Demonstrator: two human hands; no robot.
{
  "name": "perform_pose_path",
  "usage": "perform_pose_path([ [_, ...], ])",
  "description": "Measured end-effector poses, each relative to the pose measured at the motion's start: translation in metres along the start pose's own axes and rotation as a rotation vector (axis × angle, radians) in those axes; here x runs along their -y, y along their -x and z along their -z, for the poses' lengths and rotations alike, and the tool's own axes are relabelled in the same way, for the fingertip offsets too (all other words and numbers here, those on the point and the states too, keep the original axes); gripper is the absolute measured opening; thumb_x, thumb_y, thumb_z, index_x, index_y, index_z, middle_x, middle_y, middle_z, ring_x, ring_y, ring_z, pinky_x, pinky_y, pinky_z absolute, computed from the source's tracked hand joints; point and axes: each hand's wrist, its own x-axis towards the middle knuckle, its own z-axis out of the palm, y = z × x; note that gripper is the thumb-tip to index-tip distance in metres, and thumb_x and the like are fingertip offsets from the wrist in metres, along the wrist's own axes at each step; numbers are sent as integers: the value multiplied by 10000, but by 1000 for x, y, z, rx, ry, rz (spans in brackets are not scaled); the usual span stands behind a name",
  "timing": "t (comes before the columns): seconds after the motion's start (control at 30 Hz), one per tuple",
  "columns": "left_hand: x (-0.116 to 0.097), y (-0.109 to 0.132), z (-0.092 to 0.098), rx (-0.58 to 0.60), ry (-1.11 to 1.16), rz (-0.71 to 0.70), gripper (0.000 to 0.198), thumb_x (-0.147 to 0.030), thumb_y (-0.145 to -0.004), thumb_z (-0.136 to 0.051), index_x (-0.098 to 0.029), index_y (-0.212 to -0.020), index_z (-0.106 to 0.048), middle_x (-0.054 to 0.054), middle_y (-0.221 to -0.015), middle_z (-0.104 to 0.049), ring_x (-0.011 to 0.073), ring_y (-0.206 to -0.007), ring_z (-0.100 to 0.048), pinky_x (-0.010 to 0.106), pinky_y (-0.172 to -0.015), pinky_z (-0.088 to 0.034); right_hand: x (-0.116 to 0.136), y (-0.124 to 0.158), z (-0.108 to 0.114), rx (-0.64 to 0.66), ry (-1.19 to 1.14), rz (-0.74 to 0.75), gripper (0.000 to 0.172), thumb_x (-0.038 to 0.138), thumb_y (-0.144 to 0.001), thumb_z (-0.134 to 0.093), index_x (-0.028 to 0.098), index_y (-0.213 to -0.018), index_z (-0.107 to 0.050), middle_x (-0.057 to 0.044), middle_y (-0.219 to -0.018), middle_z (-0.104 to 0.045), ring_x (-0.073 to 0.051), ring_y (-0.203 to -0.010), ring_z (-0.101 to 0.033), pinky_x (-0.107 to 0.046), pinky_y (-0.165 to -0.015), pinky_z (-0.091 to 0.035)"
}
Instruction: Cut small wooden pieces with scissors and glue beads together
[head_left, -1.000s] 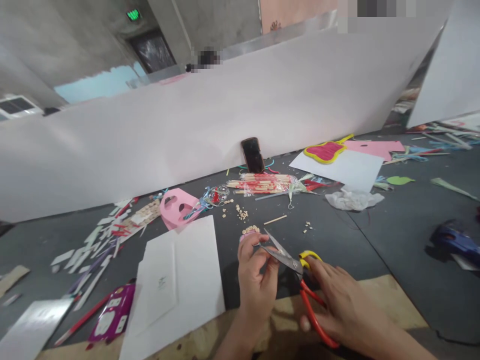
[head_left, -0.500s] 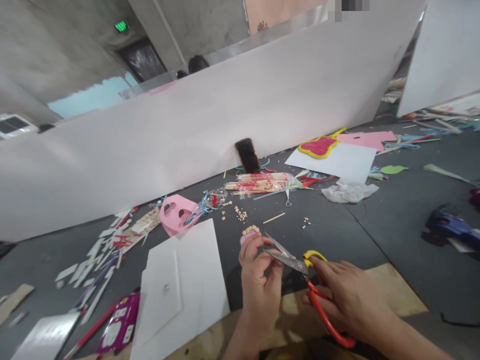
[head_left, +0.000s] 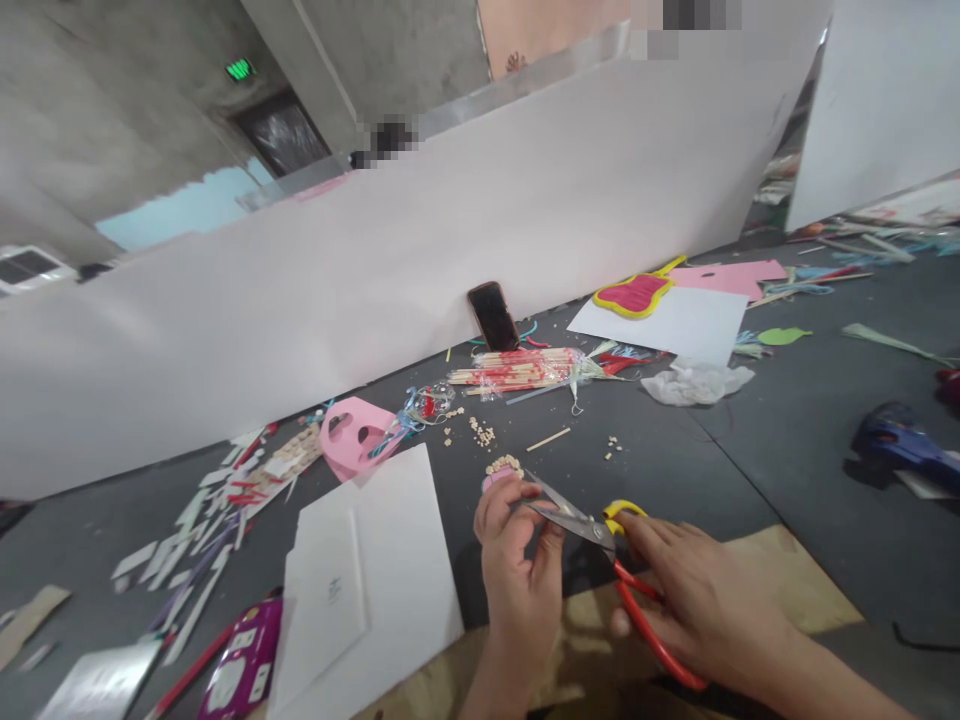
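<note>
My right hand (head_left: 697,590) is closed on a pair of scissors (head_left: 581,522) with one yellow and one red handle. Their blades are parted and point left at my left hand (head_left: 517,560). Thumb and fingers of that hand are curled together close to the blades; anything pinched in them is too small or hidden to make out. Just beyond its fingertips lies a small pink piece (head_left: 496,477) edged with beige bits (head_left: 505,464), partly covered by the hand. Loose beige bits (head_left: 482,433) and a thin wooden stick (head_left: 548,440) are scattered on the dark table past the scissors.
White sheets (head_left: 397,560) lie left of my hands, near a purple packet (head_left: 244,660) and many paper scraps. Bundled sticks (head_left: 525,368) and a phone (head_left: 493,316) stand before a white partition (head_left: 375,270). A blue tool (head_left: 900,445) is at right, crumpled tissue (head_left: 697,382) mid-right.
The camera view has shifted slightly. Both hands and the scissors keep nearly the same position, with the blades still parted near my left fingers.
</note>
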Motion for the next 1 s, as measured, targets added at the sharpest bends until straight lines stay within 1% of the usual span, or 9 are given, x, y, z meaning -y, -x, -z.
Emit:
perform_pose_path([
  [0.2,-1,-1,2,1,-1,-56,123,-150,-864,-525,-213,-838,-628,64,-1065,-563,239,-1156,-474,499,-1019,-392,-2,3,-4,21,-16,-9,665,610,-681,-660,132,-1115,-499,-150,-1025,-657,-291,-904,-638,-388,-747,-446],
  [0.33,-3,-1,3,6,-9,-66,154,-124,-865,-508,-212,-828,-629,60,-1043,-563,240,-1153,-475,508,-1015,-391,-1,2,-2,1,-6,8,742,672,-650,-646,143,-1143,-484,-153,-1056,-651,-293,-920,-638,-389,-767,-436],
  [0.4,-3,-2,3,4,-10,-64,146,-131,-863,-518,-208,-809,-629,60,-1029,-563,241,-1145,-480,507,-1011,-395,0,1,-1,6,-3,2,688,644,-662,-654,152,-1116,-493,-136,-1015,-665,-280,-883,-647,-371,-740,-431],
  [0.5,-5,-3,3,2,-7,-72,146,-134,-859,-527,-207,-786,-629,56,-997,-568,238,-1133,-485,499,-1006,-403,1,-1,-1,5,11,0,512,511,-739,-640,152,-1077,-502,-95,-899,-690,-247,-780,-659,-343,-670,-415],
  [0.6,-7,-4,3,12,-19,-67,154,-135,-862,-522,-209,-775,-625,55,-988,-574,236,-1136,-479,485,-999,-408,0,-1,-3,-41,62,35,395,401,-791,-590,144,-1075,-494,-66,-815,-701,-225,-682,-657,-334,-630,-394],
  [0.73,-7,-3,3,18,-47,-50,140,-159,-876,-509,-206,-803,-619,64,-988,-578,236,-1137,-475,479,-985,-415,-2,1,-7,-66,134,67,349,399,-826,-551,142,-1056,-500,-24,-673,-687,-214,-556,-626,-320,-556,-361],
  [0.83,-5,-1,3,23,-73,-50,93,-181,-866,-532,-201,-838,-618,75,-1006,-577,246,-1134,-481,479,-970,-424,-1,2,-8,-48,171,52,291,424,-848,-519,166,-982,-526,-8,-600,-665,-220,-496,-596,-311,-478,-300],
  [0.9,-3,-1,3,23,-87,-62,68,-187,-854,-552,-199,-849,-618,81,-1022,-575,253,-1141,-477,479,-963,-429,0,2,-7,-28,170,32,277,422,-851,-511,172,-968,-532,-9,-595,-662,-226,-498,-594,-310,-469,-289],
  [1.0,-1,-2,4,-4,-101,-98,87,-168,-847,-555,-199,-804,-625,74,-988,-581,257,-1139,-474,491,-970,-420,1,1,-5,10,122,18,297,372,-833,-522,157,-1038,-512,-24,-678,-683,-222,-551,-613,-311,-519,-334],
])
